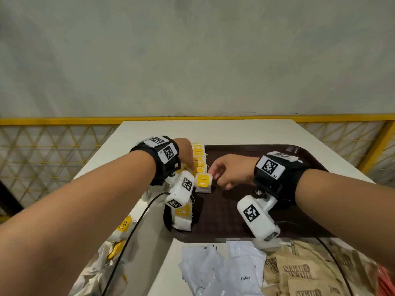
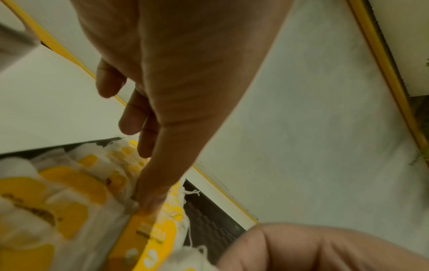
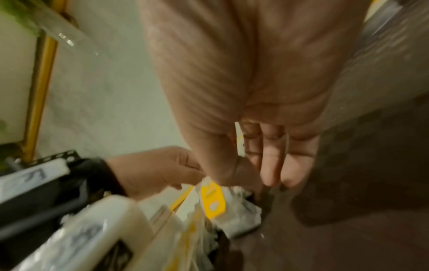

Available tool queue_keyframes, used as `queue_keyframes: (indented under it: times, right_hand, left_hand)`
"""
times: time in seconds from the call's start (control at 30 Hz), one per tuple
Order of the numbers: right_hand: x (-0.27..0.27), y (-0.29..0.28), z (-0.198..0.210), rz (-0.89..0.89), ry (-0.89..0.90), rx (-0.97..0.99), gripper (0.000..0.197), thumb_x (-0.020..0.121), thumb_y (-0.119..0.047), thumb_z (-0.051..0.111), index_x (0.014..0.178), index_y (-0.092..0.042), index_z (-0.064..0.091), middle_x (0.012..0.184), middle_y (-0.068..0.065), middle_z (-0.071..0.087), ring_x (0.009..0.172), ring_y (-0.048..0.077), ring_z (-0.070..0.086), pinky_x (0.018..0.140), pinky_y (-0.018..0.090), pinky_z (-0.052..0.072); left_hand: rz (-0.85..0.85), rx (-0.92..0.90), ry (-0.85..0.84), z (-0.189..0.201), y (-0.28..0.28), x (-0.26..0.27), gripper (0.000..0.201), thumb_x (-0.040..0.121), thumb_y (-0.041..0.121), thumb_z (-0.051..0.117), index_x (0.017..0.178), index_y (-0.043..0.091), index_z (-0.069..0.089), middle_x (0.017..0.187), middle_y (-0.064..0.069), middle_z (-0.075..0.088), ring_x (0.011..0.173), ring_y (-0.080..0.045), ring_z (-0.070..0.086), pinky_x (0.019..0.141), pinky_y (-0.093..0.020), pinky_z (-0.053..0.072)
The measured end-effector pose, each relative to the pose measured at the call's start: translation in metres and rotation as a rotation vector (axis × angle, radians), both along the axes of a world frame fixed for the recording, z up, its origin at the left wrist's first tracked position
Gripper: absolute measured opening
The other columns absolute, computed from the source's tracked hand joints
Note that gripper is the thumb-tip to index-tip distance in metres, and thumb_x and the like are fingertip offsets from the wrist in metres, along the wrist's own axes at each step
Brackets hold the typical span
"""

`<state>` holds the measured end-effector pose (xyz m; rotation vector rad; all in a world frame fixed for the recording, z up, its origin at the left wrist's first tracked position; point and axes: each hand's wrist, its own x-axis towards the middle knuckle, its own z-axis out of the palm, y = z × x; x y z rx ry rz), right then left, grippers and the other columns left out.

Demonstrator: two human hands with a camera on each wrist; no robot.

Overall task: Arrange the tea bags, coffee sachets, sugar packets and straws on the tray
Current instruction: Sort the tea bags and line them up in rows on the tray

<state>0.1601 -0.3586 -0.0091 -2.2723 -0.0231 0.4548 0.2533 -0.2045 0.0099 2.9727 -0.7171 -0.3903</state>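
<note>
A row of tea bags [image 1: 198,155] with yellow tags stands along the left edge of the dark brown tray [image 1: 277,223]. My left hand [image 1: 189,164] reaches down onto this row, and one straight finger [image 2: 150,198] presses on a tea bag's top while the others hang loose. At the near end of the row stands an upright tea bag [image 1: 203,183]. My right hand [image 1: 213,174] pinches it by its top right corner, thumb against the yellow tag [image 3: 212,199]. Another tea bag [image 1: 182,218] lies on the tray's near left corner.
Loose tea bags [image 1: 124,226] lie on the white table [image 1: 235,130] left of the tray. In front of the tray are white coffee sachets [image 1: 226,272], brown sugar packets [image 1: 299,272] and red straws [image 1: 387,283]. A yellow mesh fence [image 1: 53,144] runs behind the table.
</note>
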Motion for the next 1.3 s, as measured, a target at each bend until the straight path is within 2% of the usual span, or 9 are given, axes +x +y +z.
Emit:
queue_keyframes:
  times: [0.17, 0.37, 0.53, 0.67, 0.73, 0.83, 1.03, 1.17, 1.3]
  right_hand:
    - [-0.002, 0.014, -0.011, 0.039, -0.12, -0.106, 0.018, 0.08, -0.013, 0.076, 0.09, -0.009, 0.062, 0.084, 0.005, 0.059, 0.072, 0.014, 0.058, 0.065, 0.026, 0.054]
    - [0.003, 0.015, -0.012, -0.001, -0.023, -0.013, 0.011, 0.088, -0.009, 0.066, 0.097, -0.007, 0.06, 0.077, 0.003, 0.062, 0.064, 0.006, 0.061, 0.058, 0.018, 0.053]
    - [0.004, 0.02, -0.01, -0.007, -0.008, 0.046, 0.017, 0.089, -0.002, 0.064, 0.078, -0.011, 0.053, 0.071, 0.005, 0.062, 0.062, 0.01, 0.063, 0.058, 0.021, 0.053]
    - [0.004, 0.024, -0.012, -0.11, -0.038, 0.145, 0.021, 0.088, 0.007, 0.059, 0.082, -0.01, 0.05, 0.07, 0.011, 0.059, 0.061, 0.016, 0.063, 0.057, 0.024, 0.055]
    - [0.003, 0.024, -0.012, -0.137, -0.049, 0.182, 0.02, 0.088, 0.009, 0.059, 0.083, -0.009, 0.05, 0.07, 0.012, 0.059, 0.062, 0.017, 0.064, 0.056, 0.024, 0.054]
    - [-0.001, 0.026, -0.01, -0.149, -0.063, 0.204, 0.02, 0.086, 0.008, 0.061, 0.085, -0.008, 0.051, 0.071, 0.013, 0.061, 0.062, 0.016, 0.065, 0.06, 0.025, 0.056]
    - [-0.004, 0.022, -0.01, -0.243, -0.166, 0.166, 0.026, 0.081, 0.007, 0.064, 0.084, -0.012, 0.047, 0.069, 0.012, 0.062, 0.063, 0.02, 0.065, 0.073, 0.038, 0.058]
    - [-0.008, 0.018, -0.006, -0.07, -0.147, 0.106, 0.016, 0.083, 0.004, 0.064, 0.08, -0.011, 0.063, 0.069, 0.004, 0.062, 0.062, 0.011, 0.062, 0.07, 0.029, 0.057]
    - [-0.008, 0.02, -0.007, 0.157, -0.089, -0.041, 0.018, 0.086, -0.003, 0.066, 0.1, -0.01, 0.074, 0.07, -0.011, 0.065, 0.063, 0.002, 0.058, 0.061, 0.016, 0.05]
  left_hand:
    - [-0.012, 0.056, 0.001, -0.003, 0.0, -0.003, 0.035, 0.081, 0.032, 0.073, 0.104, 0.006, 0.072, 0.109, -0.009, 0.07, 0.101, -0.023, 0.063, 0.086, -0.032, 0.051]
    - [-0.026, 0.102, -0.038, -0.004, -0.003, -0.006, 0.03, 0.091, 0.027, 0.059, 0.109, 0.006, 0.069, 0.115, -0.009, 0.067, 0.1, -0.022, 0.061, 0.088, -0.031, 0.049]
    - [-0.029, 0.057, -0.048, -0.001, -0.004, -0.005, 0.031, 0.091, 0.028, 0.06, 0.111, 0.005, 0.068, 0.117, -0.009, 0.066, 0.108, -0.023, 0.06, 0.091, -0.032, 0.048]
    - [0.013, -0.12, -0.013, 0.008, 0.003, -0.006, 0.028, 0.087, 0.033, 0.066, 0.092, 0.006, 0.071, 0.084, -0.003, 0.063, 0.077, -0.015, 0.054, 0.069, -0.027, 0.044]
    - [0.005, -0.11, 0.057, 0.012, 0.01, -0.007, 0.032, 0.083, 0.043, 0.068, 0.083, 0.011, 0.071, 0.075, -0.001, 0.059, 0.071, -0.014, 0.052, 0.068, -0.026, 0.042]
    - [-0.055, -0.046, 0.131, 0.01, 0.015, -0.012, 0.032, 0.08, 0.044, 0.071, 0.096, 0.016, 0.075, 0.095, 0.002, 0.068, 0.092, -0.013, 0.058, 0.086, -0.028, 0.046]
    - [-0.034, -0.073, 0.039, -0.001, 0.008, -0.017, 0.024, 0.084, 0.025, 0.07, 0.102, 0.008, 0.072, 0.102, -0.004, 0.068, 0.087, -0.013, 0.055, 0.075, -0.026, 0.043]
    - [-0.016, -0.026, 0.002, -0.006, 0.007, -0.015, 0.026, 0.078, 0.027, 0.075, 0.096, 0.009, 0.074, 0.102, -0.007, 0.071, 0.086, -0.018, 0.06, 0.076, -0.03, 0.049]
    - [-0.019, -0.053, 0.0, -0.003, 0.006, -0.014, 0.025, 0.077, 0.025, 0.076, 0.096, 0.009, 0.073, 0.103, -0.006, 0.071, 0.095, -0.02, 0.064, 0.083, -0.032, 0.052]
